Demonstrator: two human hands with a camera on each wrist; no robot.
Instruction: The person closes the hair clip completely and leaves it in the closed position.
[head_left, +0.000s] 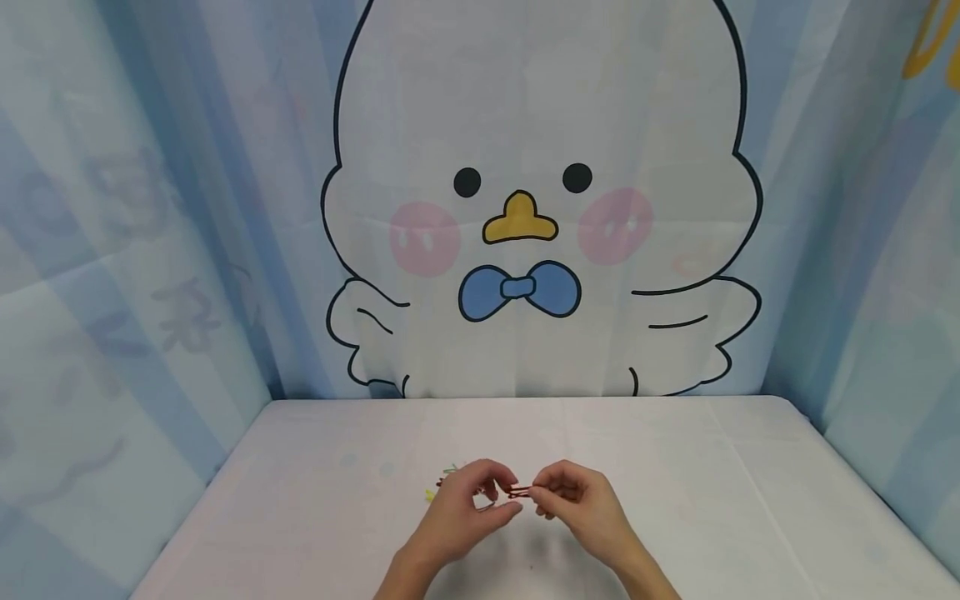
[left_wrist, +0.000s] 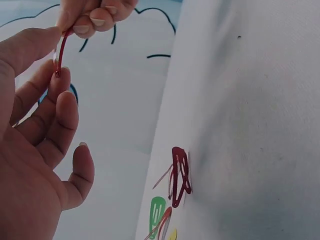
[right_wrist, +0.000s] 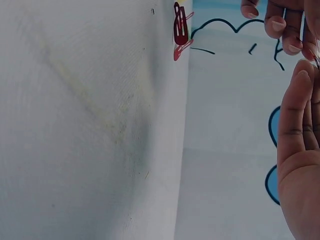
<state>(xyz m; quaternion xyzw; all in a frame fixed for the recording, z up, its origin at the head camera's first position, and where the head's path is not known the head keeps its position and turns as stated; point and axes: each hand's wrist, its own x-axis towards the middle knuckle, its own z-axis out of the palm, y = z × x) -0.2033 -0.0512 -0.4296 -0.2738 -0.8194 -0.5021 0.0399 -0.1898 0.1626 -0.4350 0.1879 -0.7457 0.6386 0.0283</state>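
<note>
**Red snap hair clip (head_left: 519, 492) held above white table (head_left: 697, 475)**

One end is pinched by right hand (head_left: 588, 507). Far end is touched by left hand (head_left: 456, 518); left thumb and fingers are spread apart. Dark red clip (left_wrist: 175, 176) and green clip (left_wrist: 157, 212) are seen on tabletop.

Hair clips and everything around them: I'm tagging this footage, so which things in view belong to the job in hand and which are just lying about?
Job in hand:
red hair clip, pinched by the right hand
left hand, at the clip's other end

Lying about:
dark red clip and green clip on the table, perhaps to be used too
bird-print backdrop
</note>
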